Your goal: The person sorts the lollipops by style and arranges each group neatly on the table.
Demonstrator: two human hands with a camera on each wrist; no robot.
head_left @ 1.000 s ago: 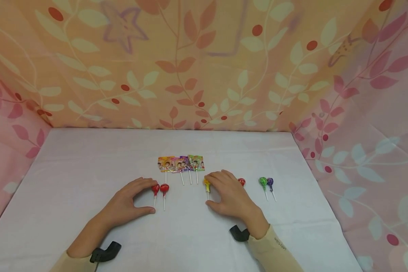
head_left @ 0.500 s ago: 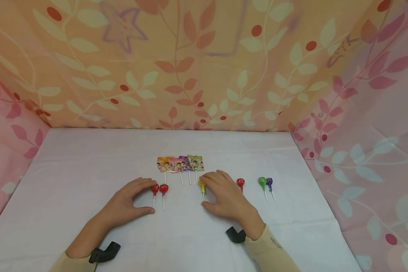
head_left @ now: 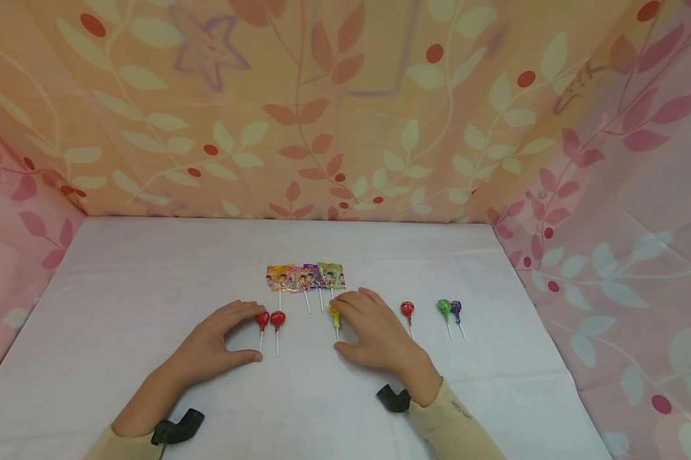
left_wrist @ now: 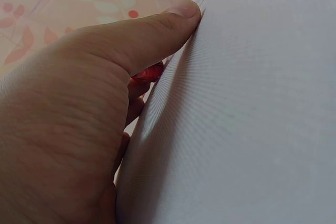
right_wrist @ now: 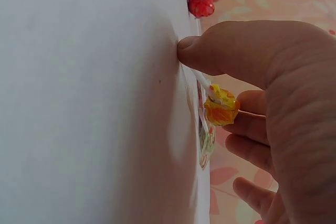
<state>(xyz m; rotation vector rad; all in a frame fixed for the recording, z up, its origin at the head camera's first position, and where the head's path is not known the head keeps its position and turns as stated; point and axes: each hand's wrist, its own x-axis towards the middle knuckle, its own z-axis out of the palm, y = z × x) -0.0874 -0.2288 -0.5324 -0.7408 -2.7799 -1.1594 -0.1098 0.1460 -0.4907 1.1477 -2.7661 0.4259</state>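
Note:
My left hand (head_left: 221, 338) rests on the cloth around a red lollipop (head_left: 262, 321), its fingers at the candy and its thumb by the stick end. A second red lollipop (head_left: 278, 319) lies just right of it. Between thumb and fingertips my right hand (head_left: 376, 332) holds a yellow lollipop (head_left: 335, 317) lengthwise, low on the table. In the right wrist view the yellow candy (right_wrist: 221, 106) touches the fingers, and the thumb meets the cloth beside the stick. The left thumb hides most of the red candy (left_wrist: 149, 72) in the left wrist view.
Several flat-wrapped lollipops (head_left: 305, 277) lie in a row behind the hands. To the right are another red lollipop (head_left: 407, 309), a green lollipop (head_left: 444, 308) and a purple lollipop (head_left: 456, 309). A patterned curtain (head_left: 322, 115) borders the white tablecloth (head_left: 149, 255).
My right hand has slid left with the yellow lollipop, toward the red pair, uncovering the red lollipop on the right. The left hand has stayed in place.

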